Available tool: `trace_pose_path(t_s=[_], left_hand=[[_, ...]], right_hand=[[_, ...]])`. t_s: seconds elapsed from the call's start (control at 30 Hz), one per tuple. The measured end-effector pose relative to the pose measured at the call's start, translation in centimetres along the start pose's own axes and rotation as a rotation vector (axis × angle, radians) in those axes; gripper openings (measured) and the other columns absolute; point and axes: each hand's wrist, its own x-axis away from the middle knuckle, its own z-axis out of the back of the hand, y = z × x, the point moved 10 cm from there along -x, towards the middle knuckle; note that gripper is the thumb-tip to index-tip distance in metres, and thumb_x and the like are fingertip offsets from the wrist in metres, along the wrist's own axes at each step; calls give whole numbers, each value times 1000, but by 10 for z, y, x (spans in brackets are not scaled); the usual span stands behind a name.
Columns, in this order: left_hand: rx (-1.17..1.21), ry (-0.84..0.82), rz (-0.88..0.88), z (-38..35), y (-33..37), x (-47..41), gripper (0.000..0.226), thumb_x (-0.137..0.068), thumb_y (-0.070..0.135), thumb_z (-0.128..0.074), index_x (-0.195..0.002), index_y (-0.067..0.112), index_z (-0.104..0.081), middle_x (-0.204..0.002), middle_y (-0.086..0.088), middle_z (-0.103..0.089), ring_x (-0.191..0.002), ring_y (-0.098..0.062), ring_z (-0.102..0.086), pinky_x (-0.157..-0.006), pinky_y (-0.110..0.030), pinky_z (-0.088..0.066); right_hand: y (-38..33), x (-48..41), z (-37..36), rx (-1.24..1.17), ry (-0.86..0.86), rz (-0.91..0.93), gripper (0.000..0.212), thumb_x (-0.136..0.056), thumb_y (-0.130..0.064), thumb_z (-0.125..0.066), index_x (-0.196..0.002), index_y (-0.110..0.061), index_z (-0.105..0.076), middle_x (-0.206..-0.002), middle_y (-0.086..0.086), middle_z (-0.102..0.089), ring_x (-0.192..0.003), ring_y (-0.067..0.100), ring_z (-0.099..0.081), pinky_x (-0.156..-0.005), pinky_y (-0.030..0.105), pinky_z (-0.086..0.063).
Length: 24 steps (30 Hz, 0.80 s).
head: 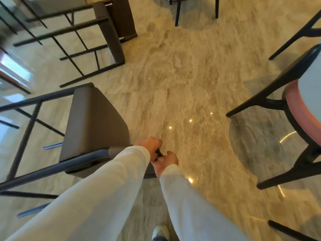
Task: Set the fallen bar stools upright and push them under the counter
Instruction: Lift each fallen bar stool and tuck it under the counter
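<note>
A polished stone floor (pixel 182 70) fills the view from above, beige with grey-brown veining, glossy enough to mirror small ceiling lights and pale window shapes at the left edge. Two bar stools lie tipped over on it. The nearer stool (pixel 93 122) is at lower left: a brown, smooth, leather-like seat with rounded corners, set on a thin dark metal frame of straight bars and crossbars. Its long axis runs roughly left to right, legs pointing toward the left edge, the padded seat end toward the middle of the floor. The farther stool (pixel 104 33) lies at upper left, same brown padding and dark frame, legs also stretching left — motion blur softens it. Two arms in pale long sleeves reach down from the bottom edge. The left hand (pixel 151 146) is clenched around a dark bar of the nearer stool at its seat end. The right hand (pixel 165 163) is just beside it, palm up and fingers curled loosely at the same bar; whether it grips cannot be told. At the right edge stands an upright chair (pixel 298 108) with dark tapered legs and a rounded pink seat rim. A light shoe (pixel 160 232) shows at the bottom edge.
</note>
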Motion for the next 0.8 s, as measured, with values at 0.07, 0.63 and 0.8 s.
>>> trace_pose_path(t_s=[0.07, 0.63, 0.8], left_hand=[[52, 14, 26, 27, -17, 25, 31, -88, 22, -57, -118, 17, -54, -110, -5, -62, -97, -25, -61, -80, -33, -52], [207, 315, 263, 235, -248, 259, 22, -81, 21, -66, -102, 23, -62, -93, 1, -57, -84, -23, -59, -77, -36, -55], [265, 378, 334, 255, -328, 319, 27, -78, 22, -72, -104, 23, -63, -96, 2, -57, -87, -20, -58, -80, -33, -54]], right_hand=[[9, 22, -22, -12, -13, 24, 39, -100, -15, -29, -130, 9, -37, -137, 31, -44, -129, 38, -43, -110, 45, -32], [128, 169, -224, 423, -156, -33, 51, -96, -38, -47, -128, 3, -44, -120, 21, -58, -95, 35, -62, -80, 41, -56], [176, 179, -275, 634, -98, -70, 45, -91, -39, -56, -126, -13, -45, -124, 17, -51, -93, 36, -59, -65, 47, -58]])
